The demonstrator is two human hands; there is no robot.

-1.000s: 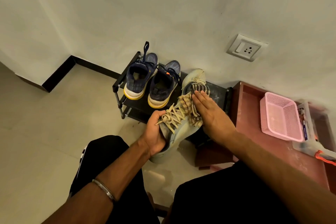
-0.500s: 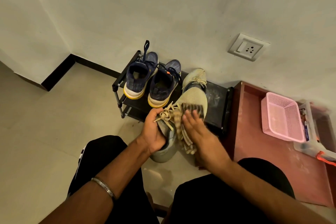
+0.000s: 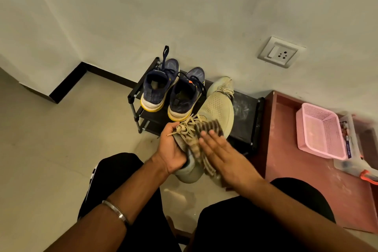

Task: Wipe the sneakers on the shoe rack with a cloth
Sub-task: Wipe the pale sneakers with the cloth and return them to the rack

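On the left of the black shoe rack (image 3: 141,96) stood a pair of navy sneakers (image 3: 173,94) with yellow-edged soles, heels toward the person, no hand or cloth on them; whether they had been wiped could not be told. Just right of them a beige knit sneaker (image 3: 222,86) lay on the same shelf, partly hidden behind its mate. That mate, the held beige sneaker (image 3: 216,106), was lifted off the rack in front of the shelf, toe pointing up and away, heel down near the person's knees. The left hand (image 3: 173,149) gripped it at the collar and heel, fingers curled round the side beside the loose laces. The right hand (image 3: 221,153) lay flat with fingers straight and close together, pressing a brown-and-cream striped cloth (image 3: 204,141) against the tongue and lace area; hand and cloth were blurred, so the stroke looked to be under way. Judged from this, the task stood mid-way at best: one beige shoe was being wiped, while its partner and perhaps the navy pair remained. Further right sat a reddish low cabinet (image 3: 286,149) bearing a pink plastic basket (image 3: 302,129).
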